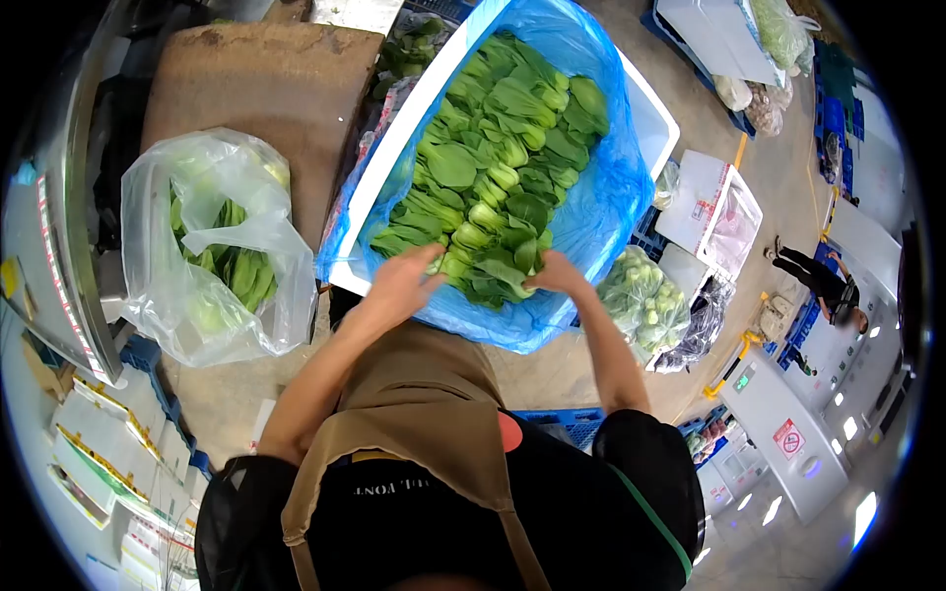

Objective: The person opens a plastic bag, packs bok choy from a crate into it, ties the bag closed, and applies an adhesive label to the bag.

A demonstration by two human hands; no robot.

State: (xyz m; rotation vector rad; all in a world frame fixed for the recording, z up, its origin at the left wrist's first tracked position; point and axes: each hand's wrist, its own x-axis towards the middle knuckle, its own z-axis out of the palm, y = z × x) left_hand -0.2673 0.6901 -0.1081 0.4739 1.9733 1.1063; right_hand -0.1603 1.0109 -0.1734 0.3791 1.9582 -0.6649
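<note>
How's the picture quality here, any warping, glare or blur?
Head view: wide-lens distortion bows the outer scene inside black corners; head view: the clear bag shows glare, and the lights at lower right look blown out; head view: the leafy greens look evenly lit and fairly sharp, the distant person softer.

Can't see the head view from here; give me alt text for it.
A person's left hand and right hand are at the near end of bok choy packed in a white box lined with blue plastic. To the left, a clear bag holds leafy greens.
</note>
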